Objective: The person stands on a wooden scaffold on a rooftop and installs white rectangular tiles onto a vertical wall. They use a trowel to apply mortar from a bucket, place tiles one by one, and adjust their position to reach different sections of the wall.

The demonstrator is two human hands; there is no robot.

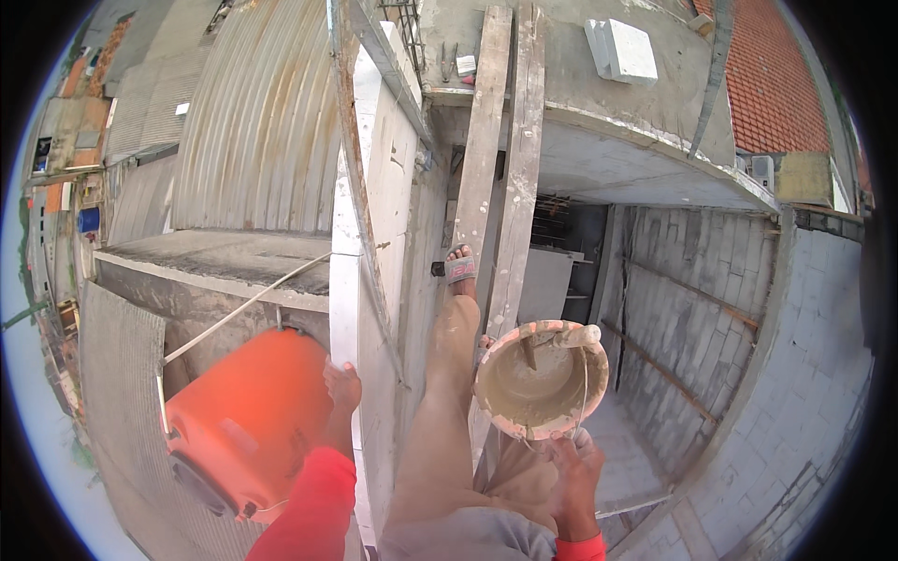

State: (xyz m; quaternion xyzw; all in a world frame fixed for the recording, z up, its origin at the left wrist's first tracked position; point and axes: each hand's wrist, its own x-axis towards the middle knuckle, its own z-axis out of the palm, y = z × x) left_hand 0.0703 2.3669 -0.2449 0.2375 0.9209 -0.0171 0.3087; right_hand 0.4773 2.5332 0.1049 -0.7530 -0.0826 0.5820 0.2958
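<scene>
My right hand (575, 472) is closed at the near rim of a round bucket (486, 411), where its wire handle comes down. Wet grey-brown mortar (538, 388) coats the inside, and a trowel (585, 337) rests in it with its pale handle over the far right rim. To the left, my left hand (342, 383) leans against the side of a narrow white block wall (346, 290), its fingers slightly bent and holding nothing. My sandalled foot (460, 266) stands on a wooden plank (482, 150); the other foot is mostly hidden by the bucket.
A second plank (522, 159) runs alongside, spanning a deep drop to a lower room (645, 439). Ahead, white blocks (622, 51) lie on a concrete slab (561, 84). Left of the wall are an orange tank (253, 411) and corrugated roofing (262, 122). A metal bar (360, 206) slants along the wall.
</scene>
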